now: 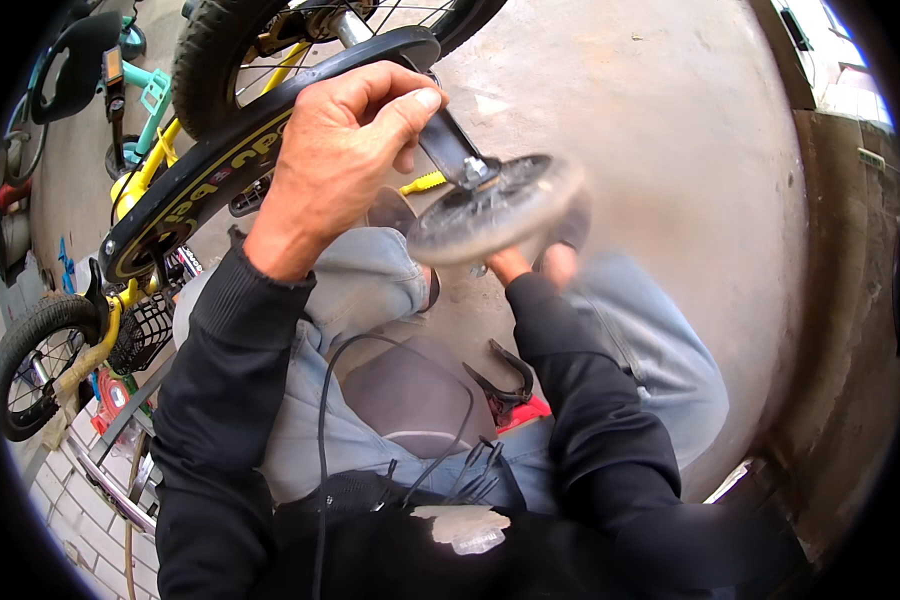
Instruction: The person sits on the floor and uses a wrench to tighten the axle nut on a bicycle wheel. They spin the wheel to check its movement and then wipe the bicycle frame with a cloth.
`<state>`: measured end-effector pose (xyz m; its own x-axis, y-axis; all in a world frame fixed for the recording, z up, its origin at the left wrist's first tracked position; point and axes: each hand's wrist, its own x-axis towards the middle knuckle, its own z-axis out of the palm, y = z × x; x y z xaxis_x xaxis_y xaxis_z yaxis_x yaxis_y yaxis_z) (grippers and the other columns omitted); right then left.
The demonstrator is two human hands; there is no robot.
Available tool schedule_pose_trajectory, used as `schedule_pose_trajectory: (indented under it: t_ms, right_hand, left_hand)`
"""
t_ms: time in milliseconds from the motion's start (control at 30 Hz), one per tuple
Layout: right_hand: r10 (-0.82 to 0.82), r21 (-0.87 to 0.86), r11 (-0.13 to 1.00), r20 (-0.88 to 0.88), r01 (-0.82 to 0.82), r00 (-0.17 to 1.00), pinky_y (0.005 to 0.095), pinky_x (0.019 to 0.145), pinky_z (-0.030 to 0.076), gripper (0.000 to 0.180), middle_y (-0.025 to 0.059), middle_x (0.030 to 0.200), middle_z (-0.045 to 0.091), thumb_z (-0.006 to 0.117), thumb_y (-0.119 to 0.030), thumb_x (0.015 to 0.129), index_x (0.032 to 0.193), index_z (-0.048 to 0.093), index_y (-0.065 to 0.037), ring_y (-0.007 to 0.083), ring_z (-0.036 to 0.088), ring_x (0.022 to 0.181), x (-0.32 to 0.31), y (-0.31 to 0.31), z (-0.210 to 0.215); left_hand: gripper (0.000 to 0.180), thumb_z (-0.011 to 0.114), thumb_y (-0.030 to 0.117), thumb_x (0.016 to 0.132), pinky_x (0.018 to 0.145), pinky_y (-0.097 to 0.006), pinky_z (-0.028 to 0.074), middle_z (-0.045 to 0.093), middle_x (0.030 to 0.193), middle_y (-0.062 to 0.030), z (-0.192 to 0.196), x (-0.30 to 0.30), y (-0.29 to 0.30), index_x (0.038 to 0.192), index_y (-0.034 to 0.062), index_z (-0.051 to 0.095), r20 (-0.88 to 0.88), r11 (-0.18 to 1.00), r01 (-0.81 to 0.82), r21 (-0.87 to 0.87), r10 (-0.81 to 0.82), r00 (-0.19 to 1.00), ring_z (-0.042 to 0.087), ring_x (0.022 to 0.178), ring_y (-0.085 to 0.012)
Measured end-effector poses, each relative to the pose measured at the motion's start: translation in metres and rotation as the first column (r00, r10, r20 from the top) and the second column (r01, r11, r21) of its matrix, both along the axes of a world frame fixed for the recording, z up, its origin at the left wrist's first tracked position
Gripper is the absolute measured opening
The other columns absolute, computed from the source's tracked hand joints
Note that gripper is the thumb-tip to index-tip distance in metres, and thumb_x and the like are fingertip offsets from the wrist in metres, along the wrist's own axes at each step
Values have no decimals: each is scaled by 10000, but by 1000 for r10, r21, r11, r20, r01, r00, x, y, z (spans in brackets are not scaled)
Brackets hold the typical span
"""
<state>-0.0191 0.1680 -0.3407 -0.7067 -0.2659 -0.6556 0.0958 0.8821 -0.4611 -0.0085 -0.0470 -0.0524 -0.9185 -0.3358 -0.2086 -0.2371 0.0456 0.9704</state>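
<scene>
Concrete floor (pixel 670 150), grey and bare, fills the far right of the scene, with a darker wall (pixel 850 300) at the right edge. At far left a small yellow bicycle (pixel 160 200) lies tipped, its black chain guard (pixel 230 150) slanting up toward the back wheel (pixel 270 50); a second, teal bicycle (pixel 140 90) stands beyond it. Pale brick paving (pixel 60 520) shows at near left.

The person sits in blue jeans (pixel 370 290) and black sleeves. The left hand (pixel 340 160) is closed around a black metal bracket (pixel 450 145), thumb pressed on top. A small training wheel (pixel 495 210), grey and dusty, is bolted to the bracket's lower end, just right of that hand. The right hand (pixel 535 262) is under the wheel, mostly hidden by it; whether its fingers grip anything cannot be told.
</scene>
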Motion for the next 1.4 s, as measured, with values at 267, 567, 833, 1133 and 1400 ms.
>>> schedule_pose_trajectory:
  t_ms: [267,567,833,1133,1400]
  right_hand:
    - [-373,-353,837,194,419,908,318,565,526,266,140,744,670,696,-54,725,972,639,27,192,662,631,-64,14,143]
    - [-314,-671,315,594,671,741,277,575,478,200,103,833,620,561,-162,899,990,568,16,166,611,709,-6,41,271]
    - [-161,-612,102,768,784,620,333,706,559,230,157,1059,602,454,-175,946,1087,471,6,247,632,895,37,40,292]
    - [-110,-493,67,860,867,498,412,736,565,398,186,1069,610,329,-301,990,1190,464,16,291,635,893,29,19,286]
    - [76,-423,-72,901,903,427,404,829,529,391,158,1068,610,332,-221,978,1200,495,57,273,620,891,23,17,291]
  left_hand:
    - [198,602,206,889,539,-155,368,586,726,22,-11,5,-3,986,48,671,-260,953,-39,-299,-42,965,508,635,-23]
    - [202,585,212,870,567,-164,406,633,816,25,27,13,9,983,74,679,27,942,65,-328,-59,998,519,668,-16]
    - [242,600,197,878,581,-221,458,657,789,-33,8,0,-7,987,-8,671,6,941,152,-302,-157,988,572,651,-73]
    - [283,579,256,897,547,-199,440,640,758,-12,17,-3,1,981,5,678,164,944,260,-203,-229,960,559,618,-55]
    - [210,586,233,897,459,-126,307,526,661,73,26,-9,-6,957,46,659,174,936,349,-42,-337,925,396,521,29]
